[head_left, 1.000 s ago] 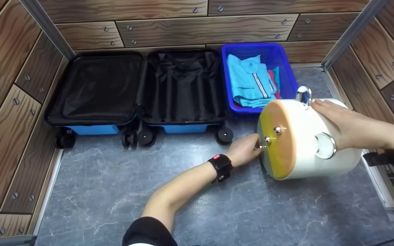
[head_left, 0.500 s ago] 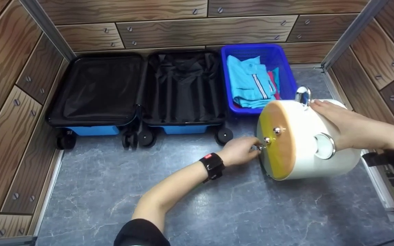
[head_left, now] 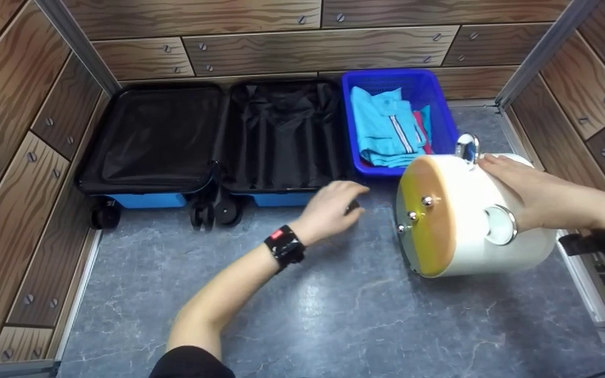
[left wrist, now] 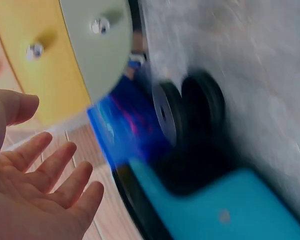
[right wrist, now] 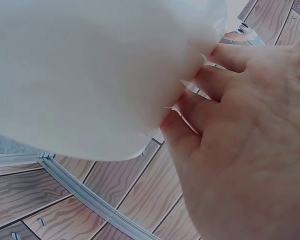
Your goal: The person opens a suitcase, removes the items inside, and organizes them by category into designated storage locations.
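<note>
A white rounded cabinet [head_left: 497, 257] stands at the right; its front has orange, yellow and grey-green panels, each with a silver knob [head_left: 427, 201]. My right hand [head_left: 531, 191] rests on its top between two silver rings, and the right wrist view shows the fingers [right wrist: 182, 137] straight against the white surface. My left hand [head_left: 329, 212] is in the air left of the cabinet, near the suitcase's front edge, holding nothing. Its fingers [left wrist: 60, 165] are loosely bent and spread apart in the left wrist view.
An open suitcase [head_left: 158, 139] with black lining, a blue shell and black wheels lies at the back left. Beside it a blue basket [head_left: 348, 123] holds a folded light-blue shirt [head_left: 386, 123] and other cloth. Wood-patterned walls [head_left: 313, 52] enclose the grey surface.
My left hand has let go of the lowest knob and moved left, away from the cabinet, its fingers spreading. The right hand and the cabinet have stayed in place.
</note>
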Demonstrator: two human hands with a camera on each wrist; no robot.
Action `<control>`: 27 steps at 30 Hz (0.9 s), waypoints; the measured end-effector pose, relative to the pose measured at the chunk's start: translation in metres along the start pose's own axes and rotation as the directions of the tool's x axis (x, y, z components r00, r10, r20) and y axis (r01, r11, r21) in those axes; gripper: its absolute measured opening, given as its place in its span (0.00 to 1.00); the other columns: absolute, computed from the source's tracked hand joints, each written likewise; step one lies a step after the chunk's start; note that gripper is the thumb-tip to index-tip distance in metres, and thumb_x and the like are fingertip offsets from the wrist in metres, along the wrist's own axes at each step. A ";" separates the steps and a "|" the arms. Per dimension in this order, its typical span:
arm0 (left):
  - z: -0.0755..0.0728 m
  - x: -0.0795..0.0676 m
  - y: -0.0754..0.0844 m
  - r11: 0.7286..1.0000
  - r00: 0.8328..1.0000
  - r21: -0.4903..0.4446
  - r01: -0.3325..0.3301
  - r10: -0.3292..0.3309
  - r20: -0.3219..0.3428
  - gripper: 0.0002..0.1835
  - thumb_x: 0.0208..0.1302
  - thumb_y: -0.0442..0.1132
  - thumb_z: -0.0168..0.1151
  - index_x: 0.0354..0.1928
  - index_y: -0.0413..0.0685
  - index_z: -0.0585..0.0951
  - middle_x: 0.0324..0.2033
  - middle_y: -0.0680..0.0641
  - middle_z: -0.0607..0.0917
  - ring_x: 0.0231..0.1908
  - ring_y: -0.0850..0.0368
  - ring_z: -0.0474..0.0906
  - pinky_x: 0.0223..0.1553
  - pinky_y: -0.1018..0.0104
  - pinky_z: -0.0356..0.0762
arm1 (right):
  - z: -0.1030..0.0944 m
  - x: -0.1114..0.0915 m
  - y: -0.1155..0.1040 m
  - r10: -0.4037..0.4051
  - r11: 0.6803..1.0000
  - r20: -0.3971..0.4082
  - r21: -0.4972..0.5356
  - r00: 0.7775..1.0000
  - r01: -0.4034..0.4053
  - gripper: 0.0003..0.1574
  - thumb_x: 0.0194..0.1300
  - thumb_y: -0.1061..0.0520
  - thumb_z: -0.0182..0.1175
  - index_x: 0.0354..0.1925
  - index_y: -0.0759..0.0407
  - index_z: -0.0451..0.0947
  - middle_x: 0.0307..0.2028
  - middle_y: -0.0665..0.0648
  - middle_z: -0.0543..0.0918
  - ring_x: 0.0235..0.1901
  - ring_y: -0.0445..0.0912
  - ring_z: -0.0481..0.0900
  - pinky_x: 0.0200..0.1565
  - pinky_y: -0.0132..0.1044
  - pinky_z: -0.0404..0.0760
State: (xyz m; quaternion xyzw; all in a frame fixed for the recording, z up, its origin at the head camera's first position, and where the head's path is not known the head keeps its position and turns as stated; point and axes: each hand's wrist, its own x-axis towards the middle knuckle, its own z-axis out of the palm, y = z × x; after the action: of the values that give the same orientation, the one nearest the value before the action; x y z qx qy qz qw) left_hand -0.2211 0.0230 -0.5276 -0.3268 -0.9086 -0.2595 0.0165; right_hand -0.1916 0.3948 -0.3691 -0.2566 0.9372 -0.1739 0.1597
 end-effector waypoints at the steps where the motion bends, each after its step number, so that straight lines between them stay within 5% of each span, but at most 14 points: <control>1: -0.005 -0.003 -0.005 1.000 1.000 0.005 0.015 -0.015 -0.010 0.27 0.73 0.49 0.61 0.70 0.50 0.74 0.64 0.49 0.78 0.66 0.52 0.70 0.71 0.56 0.62 | 0.000 0.000 0.000 -0.003 1.000 0.000 -0.003 1.000 0.003 0.79 0.43 0.40 0.83 0.79 0.66 0.50 0.76 0.73 0.55 0.75 0.69 0.48 0.73 0.63 0.47; 6: -0.028 -0.016 -0.035 0.991 0.995 0.113 0.073 -0.066 -0.072 0.31 0.73 0.53 0.60 0.73 0.49 0.71 0.68 0.46 0.75 0.70 0.48 0.66 0.74 0.51 0.54 | 0.000 -0.001 0.001 -0.011 1.000 0.011 -0.017 1.000 0.012 0.81 0.42 0.39 0.83 0.79 0.67 0.48 0.76 0.73 0.54 0.75 0.70 0.48 0.74 0.62 0.46; 11: -0.048 -0.032 -0.069 0.950 0.982 0.256 0.176 -0.149 -0.120 0.32 0.75 0.55 0.57 0.74 0.48 0.69 0.70 0.43 0.73 0.72 0.42 0.63 0.75 0.44 0.47 | -0.001 -0.002 0.000 -0.020 0.999 0.023 -0.031 1.000 0.020 0.82 0.44 0.39 0.83 0.79 0.69 0.46 0.77 0.75 0.52 0.76 0.70 0.47 0.75 0.58 0.44; 17: -0.066 -0.056 -0.106 0.907 0.951 0.288 0.306 -0.278 -0.133 0.32 0.78 0.58 0.47 0.76 0.49 0.67 0.72 0.41 0.69 0.74 0.40 0.59 0.76 0.41 0.41 | -0.008 0.002 0.001 -0.058 0.998 0.032 -0.001 0.998 0.058 0.76 0.44 0.46 0.83 0.78 0.71 0.51 0.74 0.77 0.56 0.73 0.73 0.51 0.72 0.63 0.50; 22: -0.073 -0.078 -0.130 0.878 0.920 0.277 0.390 -0.359 -0.158 0.32 0.79 0.59 0.44 0.76 0.49 0.67 0.73 0.40 0.68 0.75 0.38 0.56 0.75 0.39 0.38 | -0.028 0.005 -0.003 0.052 0.997 0.090 0.053 0.995 -0.057 0.57 0.63 0.50 0.72 0.78 0.67 0.54 0.73 0.75 0.61 0.68 0.74 0.62 0.61 0.74 0.64; 27: -0.076 -0.094 -0.143 0.857 0.902 0.285 0.429 -0.393 -0.176 0.33 0.80 0.60 0.40 0.75 0.48 0.68 0.73 0.39 0.68 0.75 0.38 0.55 0.75 0.39 0.36 | -0.046 0.014 -0.010 0.184 0.982 0.062 0.030 0.981 -0.186 0.50 0.75 0.40 0.59 0.78 0.67 0.54 0.72 0.76 0.62 0.64 0.77 0.66 0.56 0.77 0.67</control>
State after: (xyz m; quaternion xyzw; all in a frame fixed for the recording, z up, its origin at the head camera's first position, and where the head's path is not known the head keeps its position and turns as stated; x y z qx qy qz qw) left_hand -0.2441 -0.1615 -0.5462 -0.1030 -0.9847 -0.1254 0.0635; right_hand -0.2167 0.3903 -0.3267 -0.1707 0.9486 -0.1675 0.2074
